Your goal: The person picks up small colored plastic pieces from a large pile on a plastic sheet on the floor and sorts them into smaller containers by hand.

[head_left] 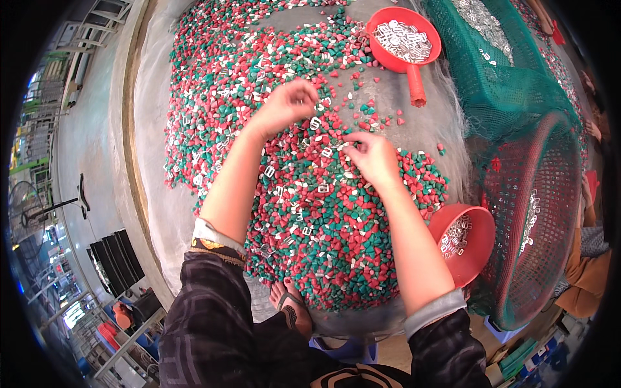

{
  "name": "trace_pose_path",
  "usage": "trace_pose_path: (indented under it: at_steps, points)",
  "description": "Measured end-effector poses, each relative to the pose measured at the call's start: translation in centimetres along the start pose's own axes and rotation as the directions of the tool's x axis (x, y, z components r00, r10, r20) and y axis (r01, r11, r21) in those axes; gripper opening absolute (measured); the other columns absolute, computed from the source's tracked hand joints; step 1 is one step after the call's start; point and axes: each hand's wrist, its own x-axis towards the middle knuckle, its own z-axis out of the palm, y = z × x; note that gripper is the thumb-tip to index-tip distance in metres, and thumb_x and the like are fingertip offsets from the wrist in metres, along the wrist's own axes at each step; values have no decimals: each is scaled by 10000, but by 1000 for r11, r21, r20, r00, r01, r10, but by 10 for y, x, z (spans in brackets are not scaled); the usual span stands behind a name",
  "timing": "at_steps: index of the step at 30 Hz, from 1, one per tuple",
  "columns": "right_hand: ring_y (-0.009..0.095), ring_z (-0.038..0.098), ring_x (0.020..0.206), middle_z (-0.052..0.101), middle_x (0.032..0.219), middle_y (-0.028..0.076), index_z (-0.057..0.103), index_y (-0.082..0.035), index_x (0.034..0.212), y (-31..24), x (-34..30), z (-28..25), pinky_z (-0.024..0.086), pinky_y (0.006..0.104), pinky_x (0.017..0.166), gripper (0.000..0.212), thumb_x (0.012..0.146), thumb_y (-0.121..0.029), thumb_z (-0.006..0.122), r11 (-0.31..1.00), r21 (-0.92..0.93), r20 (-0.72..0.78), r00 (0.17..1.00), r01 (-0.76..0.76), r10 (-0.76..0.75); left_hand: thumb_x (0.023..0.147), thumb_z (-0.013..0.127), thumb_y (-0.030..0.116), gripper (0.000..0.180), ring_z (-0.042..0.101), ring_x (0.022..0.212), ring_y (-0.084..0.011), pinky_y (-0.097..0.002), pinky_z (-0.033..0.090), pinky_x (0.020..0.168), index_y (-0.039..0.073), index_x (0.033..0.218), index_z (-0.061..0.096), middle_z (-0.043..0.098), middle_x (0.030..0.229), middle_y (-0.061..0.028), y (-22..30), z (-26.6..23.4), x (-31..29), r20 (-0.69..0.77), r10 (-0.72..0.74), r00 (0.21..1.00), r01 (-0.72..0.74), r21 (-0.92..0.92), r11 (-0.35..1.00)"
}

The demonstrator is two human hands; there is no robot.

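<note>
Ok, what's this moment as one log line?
left hand: over red-and-green pieces; right hand: near red-and-green pieces; red scoop: white pieces inside; grips: unclear

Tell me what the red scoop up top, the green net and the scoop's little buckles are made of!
Red scoop: probably smooth plastic, softly shiny, evenly coloured.
Green net: likely plastic thread, dull, with fine see-through mesh.
Buckles: perhaps metal, pale and silvery, though white plastic is possible.

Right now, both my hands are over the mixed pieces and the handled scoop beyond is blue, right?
The colour is wrong: the head view shows a red handled scoop. Your left hand and right hand are over the mixed pieces, as you said.
</note>
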Motion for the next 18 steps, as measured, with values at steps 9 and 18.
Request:
trace_pose_path:
  at_steps: [9, 18]
  points:
    - [189, 608, 617, 645, 704, 77, 684, -94, 899, 8, 8, 19, 463, 332, 577, 166, 763, -187, 671, 983, 148, -64, 991, -111, 121, 674, 706, 235, 168, 623, 755, -246, -374, 510, 660, 104, 772, 668, 642, 809, -44, -26, 46, -48, 108, 172, 979, -191, 781, 595]
    - [9, 233, 408, 343, 539, -107, 588, -30, 941, 4, -7, -8, 149, 195, 375, 201, 810, -153, 678, 276, 848, 356, 871, -453, 338, 794, 594, 61, 70, 616, 660, -128, -255, 481, 582, 17, 848, 588, 610, 738, -30, -22, 24, -45, 56, -253, 966, 255, -372, 892]
